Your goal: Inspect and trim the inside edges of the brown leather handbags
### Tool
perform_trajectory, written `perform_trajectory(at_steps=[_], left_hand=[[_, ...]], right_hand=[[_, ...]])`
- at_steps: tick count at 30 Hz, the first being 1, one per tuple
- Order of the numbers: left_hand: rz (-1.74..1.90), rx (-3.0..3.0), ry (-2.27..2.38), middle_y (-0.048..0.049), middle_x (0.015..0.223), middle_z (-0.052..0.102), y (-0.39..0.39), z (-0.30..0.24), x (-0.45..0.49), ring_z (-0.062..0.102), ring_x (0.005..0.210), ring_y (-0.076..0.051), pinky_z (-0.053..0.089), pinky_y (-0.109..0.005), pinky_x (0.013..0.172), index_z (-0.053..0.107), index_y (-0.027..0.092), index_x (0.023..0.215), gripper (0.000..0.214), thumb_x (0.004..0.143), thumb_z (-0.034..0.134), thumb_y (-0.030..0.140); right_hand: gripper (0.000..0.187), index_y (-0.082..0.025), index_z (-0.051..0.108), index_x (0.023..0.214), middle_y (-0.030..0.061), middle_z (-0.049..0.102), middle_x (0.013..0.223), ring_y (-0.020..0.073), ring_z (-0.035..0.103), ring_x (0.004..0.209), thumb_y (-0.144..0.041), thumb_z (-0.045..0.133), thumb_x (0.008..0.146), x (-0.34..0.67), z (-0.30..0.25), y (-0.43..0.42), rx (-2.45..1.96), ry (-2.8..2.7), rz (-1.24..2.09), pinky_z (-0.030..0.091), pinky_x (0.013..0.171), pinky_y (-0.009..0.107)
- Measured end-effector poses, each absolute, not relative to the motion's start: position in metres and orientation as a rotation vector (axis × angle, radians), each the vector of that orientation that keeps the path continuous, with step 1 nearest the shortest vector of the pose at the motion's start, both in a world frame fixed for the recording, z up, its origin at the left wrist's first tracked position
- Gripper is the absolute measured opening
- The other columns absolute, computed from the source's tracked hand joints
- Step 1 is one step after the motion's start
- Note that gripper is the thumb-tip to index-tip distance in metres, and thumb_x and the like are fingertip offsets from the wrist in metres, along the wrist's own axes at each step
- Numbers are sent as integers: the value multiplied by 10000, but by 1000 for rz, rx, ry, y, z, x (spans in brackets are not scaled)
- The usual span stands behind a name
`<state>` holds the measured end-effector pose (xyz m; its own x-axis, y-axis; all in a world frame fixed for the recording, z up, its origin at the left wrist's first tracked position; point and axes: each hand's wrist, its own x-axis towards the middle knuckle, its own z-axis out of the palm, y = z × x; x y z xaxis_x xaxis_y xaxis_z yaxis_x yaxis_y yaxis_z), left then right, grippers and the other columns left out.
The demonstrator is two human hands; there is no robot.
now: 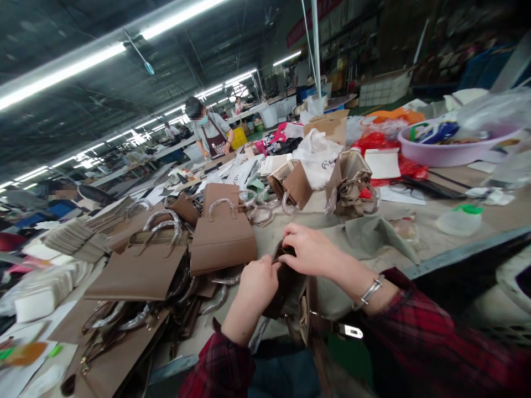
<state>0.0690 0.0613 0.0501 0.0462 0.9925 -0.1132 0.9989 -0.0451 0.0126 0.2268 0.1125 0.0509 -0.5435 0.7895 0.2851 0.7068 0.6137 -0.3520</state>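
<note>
Both hands' fingers are pinched in tight on the edge of a dark brown bag point(285, 290), left hand point(256, 286) and right hand point(309, 251) almost touching. It's right at the near edge of the table point(433, 249), with a shiny metal clasp point(353, 331) hanging just below. Finished-looking brown handbags point(224, 243) are piled off to the left, handles in clear wrap. Over right there's a purple basin point(448, 155), and further back a co-worker point(213, 132) in an apron.
</note>
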Motion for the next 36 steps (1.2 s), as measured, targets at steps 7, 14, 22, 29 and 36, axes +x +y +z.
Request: perform_trajectory(at_steps=[7, 14, 22, 29, 36], left_hand=[[111, 2269, 2018, -42, 963, 729, 65, 45, 70, 683, 845, -217, 455, -279, 723, 530, 260, 1248, 334, 927, 440, 284], [45, 2262, 2045, -70, 894, 731, 72, 42, 67, 683, 809, -226, 437, -282, 687, 612, 218, 1104, 274, 935, 402, 267], [125, 2231, 1967, -49, 888, 721, 73, 43, 65, 663, 826, -192, 409, -251, 698, 632, 227, 1047, 251, 925, 413, 243], [115, 2249, 1972, -19, 697, 668, 81, 50, 66, 602, 668, -156, 335, -240, 588, 627, 198, 735, 258, 898, 445, 282], [53, 2315, 2109, -47, 777, 716, 88, 49, 73, 642, 720, -200, 302, -275, 585, 659, 233, 886, 289, 914, 416, 388]], right_hand=[[170, -213, 734, 825, 36, 624, 943, 155, 568, 859, -193, 566, 848, 227, 42, 117, -1238, -2398, 346, 403, 741, 248], [165, -184, 711, 784, 39, 641, 916, 141, 572, 800, -178, 561, 855, 227, 35, 121, -1212, -2334, 334, 398, 708, 241], [164, -178, 689, 758, 48, 645, 829, 164, 573, 791, -239, 574, 857, 225, 36, 124, -1279, -2330, 250, 386, 687, 259], [151, -177, 682, 744, 48, 652, 835, 170, 584, 792, -246, 588, 839, 222, 34, 123, -1294, -2283, 280, 387, 677, 262], [134, -159, 637, 695, 51, 643, 787, 158, 569, 741, -153, 563, 806, 221, 33, 127, -1237, -2243, 331, 363, 643, 258]])
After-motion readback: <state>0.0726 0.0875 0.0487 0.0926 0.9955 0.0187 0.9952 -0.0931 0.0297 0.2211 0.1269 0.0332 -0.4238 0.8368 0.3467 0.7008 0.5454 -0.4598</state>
